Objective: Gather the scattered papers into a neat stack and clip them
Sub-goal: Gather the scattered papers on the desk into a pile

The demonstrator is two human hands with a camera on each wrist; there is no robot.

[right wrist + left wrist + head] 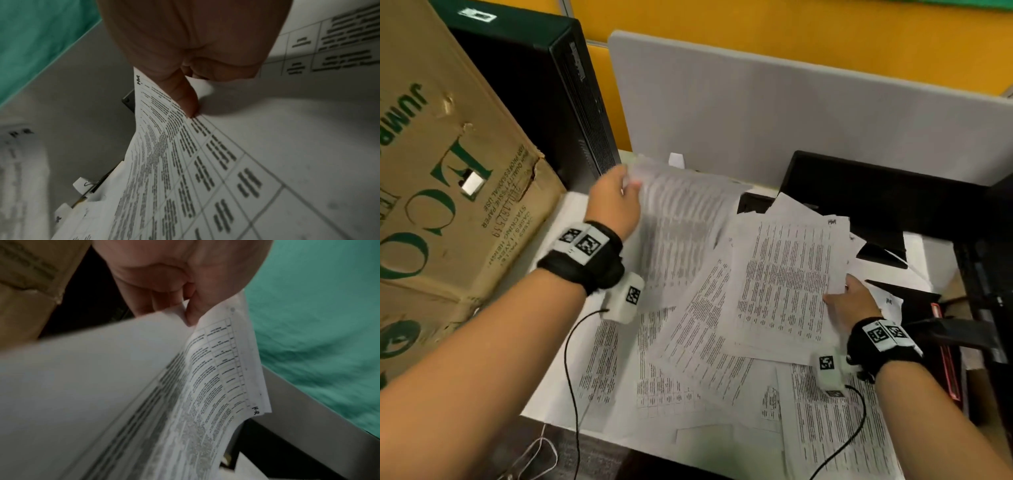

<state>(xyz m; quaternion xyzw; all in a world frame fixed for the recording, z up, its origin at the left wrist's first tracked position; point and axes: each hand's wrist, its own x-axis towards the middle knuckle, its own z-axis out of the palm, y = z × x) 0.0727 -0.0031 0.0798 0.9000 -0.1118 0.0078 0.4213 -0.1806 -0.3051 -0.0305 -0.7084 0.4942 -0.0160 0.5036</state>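
Several printed white papers (709, 346) lie scattered and overlapping across the white desk (571, 212). My left hand (619, 192) pinches the top corner of a blurred printed sheet (678, 219) and holds it lifted at the back left; in the left wrist view the left hand (187, 311) has thumb and fingers closed on that sheet (213, 369). My right hand (849, 298) grips the right edge of another sheet (784, 277) at mid right; in the right wrist view its thumb (185, 97) presses on that page (205, 162). No clip shows in the head view.
A large cardboard box (448, 192) stands at the left, with a black computer tower (558, 96) behind it. A grey partition (791, 113) backs the desk. A black monitor (887, 202) and black stand (986, 301) crowd the right side. Wrist-camera cables hang over the desk's front edge.
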